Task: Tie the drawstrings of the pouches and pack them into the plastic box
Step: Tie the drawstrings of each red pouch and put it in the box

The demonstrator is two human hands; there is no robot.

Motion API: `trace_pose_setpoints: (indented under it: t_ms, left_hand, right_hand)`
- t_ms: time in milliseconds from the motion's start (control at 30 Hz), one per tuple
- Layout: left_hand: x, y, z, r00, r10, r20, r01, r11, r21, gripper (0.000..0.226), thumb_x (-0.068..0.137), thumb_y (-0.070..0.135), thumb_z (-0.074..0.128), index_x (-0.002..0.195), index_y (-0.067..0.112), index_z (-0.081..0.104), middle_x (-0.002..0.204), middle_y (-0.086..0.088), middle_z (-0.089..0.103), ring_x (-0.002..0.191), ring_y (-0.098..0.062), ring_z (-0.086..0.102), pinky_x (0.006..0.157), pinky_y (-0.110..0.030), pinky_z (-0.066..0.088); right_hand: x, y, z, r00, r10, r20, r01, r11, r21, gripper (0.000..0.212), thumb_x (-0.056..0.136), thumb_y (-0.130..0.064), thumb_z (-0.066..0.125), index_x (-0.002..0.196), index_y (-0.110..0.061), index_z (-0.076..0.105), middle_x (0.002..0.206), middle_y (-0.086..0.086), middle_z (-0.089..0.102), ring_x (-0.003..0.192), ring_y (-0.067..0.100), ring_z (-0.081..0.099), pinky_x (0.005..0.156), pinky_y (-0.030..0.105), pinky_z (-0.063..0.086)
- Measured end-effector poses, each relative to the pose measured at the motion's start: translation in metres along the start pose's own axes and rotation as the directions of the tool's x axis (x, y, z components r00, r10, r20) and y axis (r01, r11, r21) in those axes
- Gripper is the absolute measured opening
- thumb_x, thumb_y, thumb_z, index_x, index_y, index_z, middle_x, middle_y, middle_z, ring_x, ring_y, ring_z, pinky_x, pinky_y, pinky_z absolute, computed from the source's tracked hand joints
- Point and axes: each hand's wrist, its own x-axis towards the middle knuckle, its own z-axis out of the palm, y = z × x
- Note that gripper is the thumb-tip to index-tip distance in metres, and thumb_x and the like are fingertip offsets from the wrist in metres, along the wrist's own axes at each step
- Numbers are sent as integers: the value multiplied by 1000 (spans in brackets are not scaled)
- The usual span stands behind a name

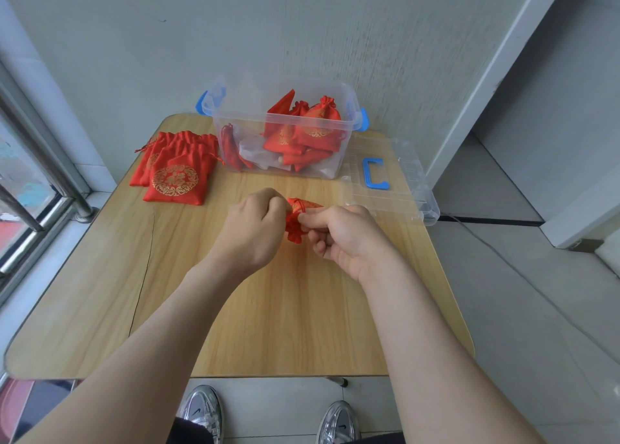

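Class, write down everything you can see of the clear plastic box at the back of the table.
The plastic box is a clear, rectangular tub with rounded corners and a blue latch on each end. It stands upright and open at the back of the wooden table. Several red pouches lie heaped inside, mostly toward its right. Its clear lid lies on the table just to its right.

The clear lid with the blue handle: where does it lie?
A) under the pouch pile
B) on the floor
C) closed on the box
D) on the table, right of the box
D: the lid lies flat on the table beside the open plastic box, on its right.
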Motion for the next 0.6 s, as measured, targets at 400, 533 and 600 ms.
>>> trace_pose_setpoints:
  t_ms: [400,533,600]
  left_hand:
    - [6,-10,-2,995,101,21,-103,983,149,27,111,33,49,94,12,53,74,7,67,71,-6,60,58,-18,39]
    - [7,-12,-5,998,53,24,-56,982,182,29,111,33,49,95,10,55,74,7,63,73,-8,57,57,-17,35]
    - [9,-14,-7,999,34,20,-37,982,183,29,111,34,49,96,10,57,78,4,63,76,-13,57,60,-24,39]
  right_hand:
    - [-4,4,0,977,-211,26,206,904,-375,10,89,-12,84,92,-21,82,84,4,79,67,9,67,71,27,54]
    - [-6,6,2,950,-302,74,285,748,-600,18,93,-20,78,79,-31,77,79,-7,73,78,10,69,69,22,50]
    - [-8,7,4,939,-332,91,302,670,-678,22,92,-23,74,73,-32,73,73,-12,69,70,6,66,58,15,46]
